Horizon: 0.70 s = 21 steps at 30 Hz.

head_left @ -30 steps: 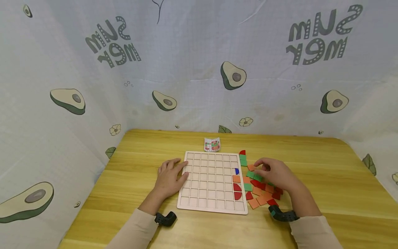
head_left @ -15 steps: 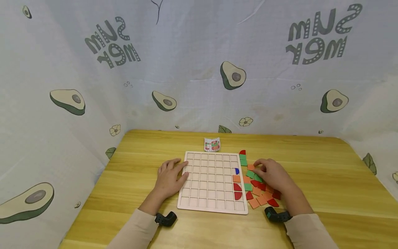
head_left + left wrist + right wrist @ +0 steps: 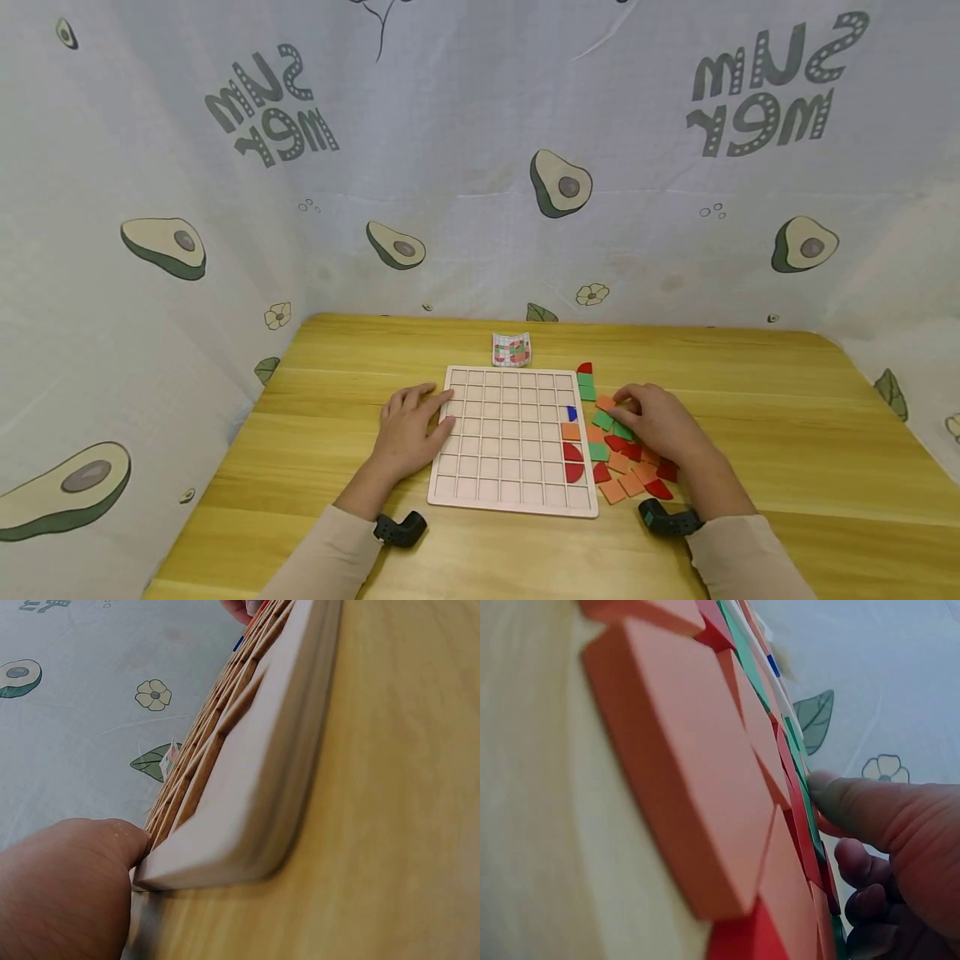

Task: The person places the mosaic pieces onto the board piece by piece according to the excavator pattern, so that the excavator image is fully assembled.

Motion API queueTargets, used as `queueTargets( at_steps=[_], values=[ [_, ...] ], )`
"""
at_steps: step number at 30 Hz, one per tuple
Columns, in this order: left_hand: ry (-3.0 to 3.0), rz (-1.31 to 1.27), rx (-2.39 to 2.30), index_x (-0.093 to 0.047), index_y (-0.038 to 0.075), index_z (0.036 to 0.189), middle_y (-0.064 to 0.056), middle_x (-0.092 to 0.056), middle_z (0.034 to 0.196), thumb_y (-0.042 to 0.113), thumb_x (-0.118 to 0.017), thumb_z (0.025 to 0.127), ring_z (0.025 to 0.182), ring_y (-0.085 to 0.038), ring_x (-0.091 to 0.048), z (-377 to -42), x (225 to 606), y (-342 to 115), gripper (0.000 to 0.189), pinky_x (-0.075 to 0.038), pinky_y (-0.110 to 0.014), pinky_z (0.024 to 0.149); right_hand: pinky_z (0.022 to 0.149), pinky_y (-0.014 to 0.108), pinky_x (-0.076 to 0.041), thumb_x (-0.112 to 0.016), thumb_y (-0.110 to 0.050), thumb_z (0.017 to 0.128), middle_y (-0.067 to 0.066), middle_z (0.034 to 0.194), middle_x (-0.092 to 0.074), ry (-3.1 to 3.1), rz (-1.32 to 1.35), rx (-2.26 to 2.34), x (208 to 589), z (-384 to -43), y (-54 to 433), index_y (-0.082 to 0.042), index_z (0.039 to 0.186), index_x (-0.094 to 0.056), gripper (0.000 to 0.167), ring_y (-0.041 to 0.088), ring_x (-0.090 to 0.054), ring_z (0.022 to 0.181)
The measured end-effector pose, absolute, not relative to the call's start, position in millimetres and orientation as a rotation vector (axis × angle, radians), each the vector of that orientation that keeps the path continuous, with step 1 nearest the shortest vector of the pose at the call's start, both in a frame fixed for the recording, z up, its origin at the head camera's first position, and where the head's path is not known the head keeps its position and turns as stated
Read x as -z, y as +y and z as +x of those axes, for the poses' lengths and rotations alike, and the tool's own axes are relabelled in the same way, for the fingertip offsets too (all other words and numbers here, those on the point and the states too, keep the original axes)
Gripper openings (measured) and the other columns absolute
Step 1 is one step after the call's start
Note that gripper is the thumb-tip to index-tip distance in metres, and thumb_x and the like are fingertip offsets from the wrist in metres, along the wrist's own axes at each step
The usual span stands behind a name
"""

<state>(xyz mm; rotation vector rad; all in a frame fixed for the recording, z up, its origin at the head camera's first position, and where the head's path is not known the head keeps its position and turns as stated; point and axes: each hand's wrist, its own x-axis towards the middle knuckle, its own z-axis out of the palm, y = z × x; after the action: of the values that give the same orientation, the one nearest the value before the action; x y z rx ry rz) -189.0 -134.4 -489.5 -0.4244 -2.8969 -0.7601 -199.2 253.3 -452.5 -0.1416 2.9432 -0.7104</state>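
A pale wooden grid board (image 3: 491,505) lies on the table, with a blue piece (image 3: 572,413), an orange square (image 3: 571,432) and two red rounded pieces (image 3: 573,472) near its right side. My left hand (image 3: 408,429) rests at the board's left edge, thumb and forefinger on the rim; in the left wrist view the thumb (image 3: 82,862) touches its corner. My right hand (image 3: 656,421) reaches over the loose tiles. Its thumb tip meets a green tile (image 3: 602,421), and the forefinger is close to an orange tile (image 3: 605,402). The right wrist view has the thumb (image 3: 855,802) against green pieces, other fingers curled behind.
Several orange, red and green tiles crowd the board's right, including orange squares (image 3: 612,490) and a red quarter piece (image 3: 659,489). Green tiles (image 3: 587,387) sit near the board's upper right. A small patterned card (image 3: 512,350) stands behind the board, before a printed cloth (image 3: 465,250).
My right hand has moved slightly left and down to the tiles. The left green tile has slid a little left, widening its gap from its neighbour. My left hand stays put.
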Motion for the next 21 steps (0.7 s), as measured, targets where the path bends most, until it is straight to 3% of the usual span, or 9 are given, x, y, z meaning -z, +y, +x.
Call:
queueTargets(
  at_steps=[12,21],
  values=[
    [-2.889,-0.422,0.752,-0.059,0.025,0.146,-0.012,-0.049,0.153,0.04,-0.058,0.102,0.142,-0.043,-0.037,-189,492,-135,0.047,-0.029,-0.066,0.112,0.07,0.032,-0.048,-0.072,-0.032,0.095,0.008,0.089,-0.063,2.952,-0.07,0.679,452,-201,250,0.001,0.116,-0.069,0.039,0.023,-0.054,0.082],
    [-2.894,-0.423,0.757,-0.058,0.025,0.146,-0.012,-0.049,0.153,0.04,-0.057,0.102,0.143,-0.043,-0.037,-189,490,-134,0.047,-0.028,-0.066,0.113,0.066,0.028,-0.044,-0.077,-0.036,0.091,-0.001,0.086,-0.06,2.778,-0.31,0.802,431,-183,229,-0.012,0.106,-0.072,0.029,0.016,-0.052,0.079]
  ],
)
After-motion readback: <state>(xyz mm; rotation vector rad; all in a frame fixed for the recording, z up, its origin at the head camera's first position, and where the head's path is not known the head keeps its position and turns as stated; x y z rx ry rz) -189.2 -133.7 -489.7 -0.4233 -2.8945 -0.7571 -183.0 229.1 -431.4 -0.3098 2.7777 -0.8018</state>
